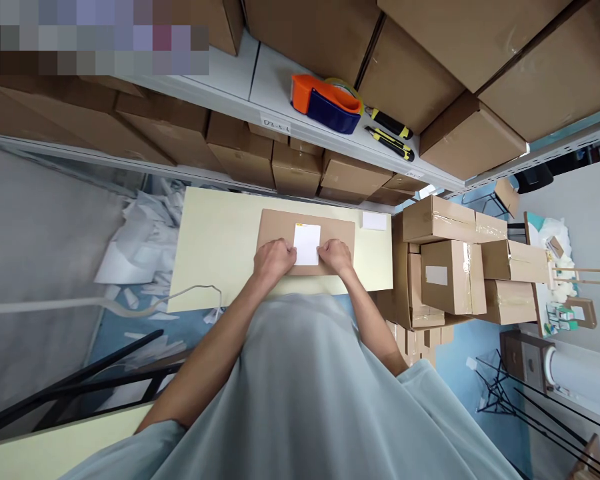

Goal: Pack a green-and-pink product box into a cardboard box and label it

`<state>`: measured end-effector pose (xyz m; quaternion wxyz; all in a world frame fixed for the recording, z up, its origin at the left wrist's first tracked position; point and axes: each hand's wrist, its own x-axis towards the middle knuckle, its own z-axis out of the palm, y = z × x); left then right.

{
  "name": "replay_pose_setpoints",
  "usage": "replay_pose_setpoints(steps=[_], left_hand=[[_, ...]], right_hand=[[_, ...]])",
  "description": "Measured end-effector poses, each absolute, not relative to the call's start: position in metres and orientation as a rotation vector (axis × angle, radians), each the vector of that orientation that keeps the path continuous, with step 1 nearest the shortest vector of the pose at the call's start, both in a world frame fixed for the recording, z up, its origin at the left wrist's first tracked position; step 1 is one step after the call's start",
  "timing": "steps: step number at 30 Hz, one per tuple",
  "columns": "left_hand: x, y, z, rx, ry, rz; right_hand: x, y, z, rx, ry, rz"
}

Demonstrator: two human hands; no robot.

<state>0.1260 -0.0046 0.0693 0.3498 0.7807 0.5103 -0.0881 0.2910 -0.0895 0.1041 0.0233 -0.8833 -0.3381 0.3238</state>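
A white rectangular label (307,245) with a small yellow-orange mark in its upper left corner lies over a flat brown cardboard piece (275,223). My left hand (275,259) is closed, thumb and fingers pinching the label's left edge near the bottom. On the opposite edge, my right hand (337,255) has the same closed pinch. Whether the label touches the cardboard all over cannot be told from here. Under the cardboard is a pale yellow table (220,247).
A small white stack (375,221) sits at the table's right. On the shelf above are an orange-and-blue tape dispenser (326,103) and two yellow-black box cutters (390,133). Cardboard boxes (450,277) are piled at right; crumpled white paper (145,233) lies left. A hose (105,305) crosses the left side.
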Motion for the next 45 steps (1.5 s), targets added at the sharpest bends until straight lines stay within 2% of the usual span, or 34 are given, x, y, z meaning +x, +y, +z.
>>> replay_pose_setpoints(steps=[4,9,14,22,29,34,40,45], left_hand=[[0.116,-0.003,0.062,2.009,1.279,-0.19],[0.106,-0.001,0.049,2.319,0.875,0.103],[0.106,0.009,0.035,2.381,0.769,-0.018],[0.096,0.024,0.026,2.337,0.915,-0.017],[0.131,-0.002,0.039,2.349,0.845,0.102],[0.141,0.0,0.04,2.335,0.898,0.175],[0.129,-0.012,0.038,2.383,0.826,0.233],[0.104,-0.031,0.037,2.412,0.736,0.159]], right_hand=[[0.292,-0.099,0.102,-2.686,-1.154,0.99],[0.288,-0.118,0.097,-2.495,-1.615,0.621],[0.296,-0.126,0.082,-2.419,-1.935,0.631],[0.308,-0.127,0.072,-2.44,-1.886,0.59],[0.284,-0.101,0.071,-2.58,-1.721,0.49],[0.274,-0.114,0.067,-2.537,-1.783,0.457],[0.266,-0.145,0.063,-2.467,-1.882,0.49],[0.267,-0.13,0.061,-2.497,-1.779,0.491]])
